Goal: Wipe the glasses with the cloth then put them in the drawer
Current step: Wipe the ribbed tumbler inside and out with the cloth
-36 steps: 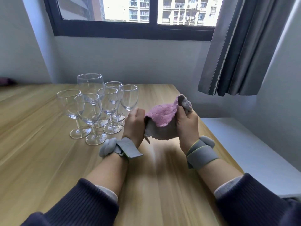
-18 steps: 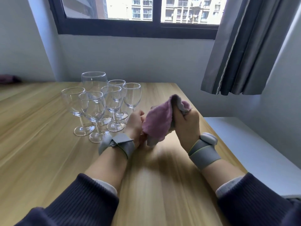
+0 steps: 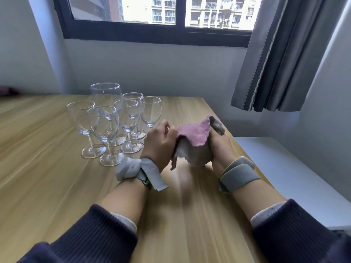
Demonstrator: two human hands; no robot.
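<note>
1. Glasses point(image 3: 114, 122): six clear stemmed glasses stand upright in a tight cluster on the counter point(image 3: 47, 177), left of the hands, bases near or touching one another. None is held as far as I can tell; whether one sits wrapped in the cloth is hidden.
2. Handling, as a judgement: thin bowls and slim stems look fragile and slick; light to lift. Best taken by the stem or cradled under the bowl, lifting straight up so neighbours are not knocked.
3. Cloth point(image 3: 193, 141): pink on one face, grey-white on the other, soft and floppy, bunched between both hands above the counter, near its right edge.
4. Left hand point(image 3: 159, 143): grip closed on the cloth's left side, fingers curled.
5. Right hand point(image 3: 221, 147): grip clamped on the cloth's right side, a grey corner sticking up above the fingers.
6. Both wrists wear grey straps.
7. Drawer: not in view. White ledge point(image 3: 284, 168) sits right of the counter; curtain point(image 3: 284, 54) and window point(image 3: 152, 16) beyond.
</note>
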